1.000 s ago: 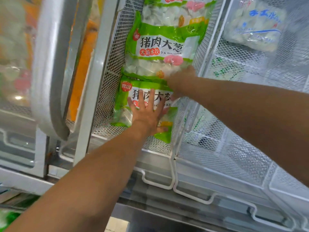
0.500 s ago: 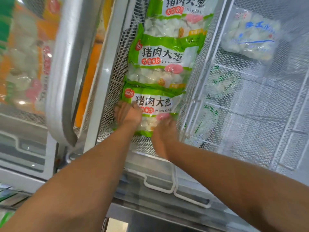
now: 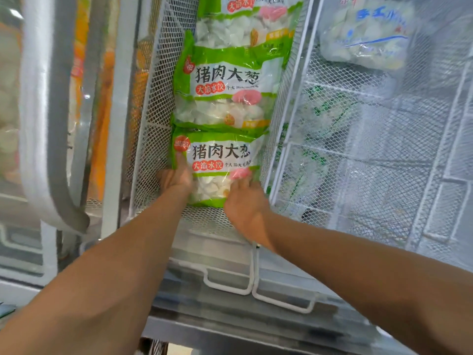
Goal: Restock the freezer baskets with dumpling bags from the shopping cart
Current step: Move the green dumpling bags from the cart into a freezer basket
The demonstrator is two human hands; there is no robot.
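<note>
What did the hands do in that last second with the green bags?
The left hand slid from lying flat on the nearest green dumpling bag to gripping its left edge. The right hand drew back from the bag behind to the near bag's lower right corner. The white mesh basket and the other bags stayed put.

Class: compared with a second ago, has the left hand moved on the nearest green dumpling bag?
Yes. The left hand slid from the bag's front to its left edge, toward the basket's left mesh wall.

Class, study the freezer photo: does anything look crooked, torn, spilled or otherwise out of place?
Nothing stands out. The green dumpling bags lie in a tidy overlapping row in the mesh basket, unbroken. The left hand and right hand hold the nearest bag at its lower edge.
</note>
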